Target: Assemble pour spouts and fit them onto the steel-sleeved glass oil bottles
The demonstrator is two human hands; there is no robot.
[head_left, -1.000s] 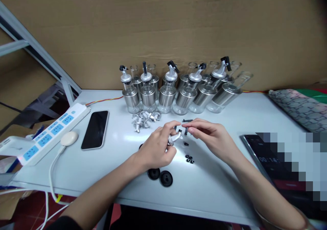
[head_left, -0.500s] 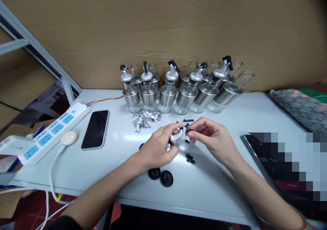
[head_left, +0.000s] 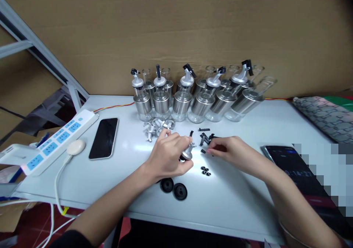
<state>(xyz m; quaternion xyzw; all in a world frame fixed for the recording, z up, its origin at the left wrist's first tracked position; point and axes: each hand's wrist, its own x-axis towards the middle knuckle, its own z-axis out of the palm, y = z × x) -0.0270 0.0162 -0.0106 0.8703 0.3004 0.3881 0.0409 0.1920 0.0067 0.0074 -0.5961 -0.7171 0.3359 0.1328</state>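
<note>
The left hand (head_left: 168,156) was closed around a silver spout cap (head_left: 188,153) just over the table (head_left: 220,204). The right hand (head_left: 230,155) touched the black clips (head_left: 205,139); whether it pinched one, I cannot tell. Black rings (head_left: 204,171) lay near both hands, and bottles (head_left: 193,103) stood behind.

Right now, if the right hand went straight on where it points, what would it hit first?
Probably the black part just off the right hand, then the spout in the left hand; depth unclear.

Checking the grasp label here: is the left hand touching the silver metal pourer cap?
Touching. The head view shows the left hand with thumb and fingers closed around the silver metal pourer cap, with no gap visible.
</note>
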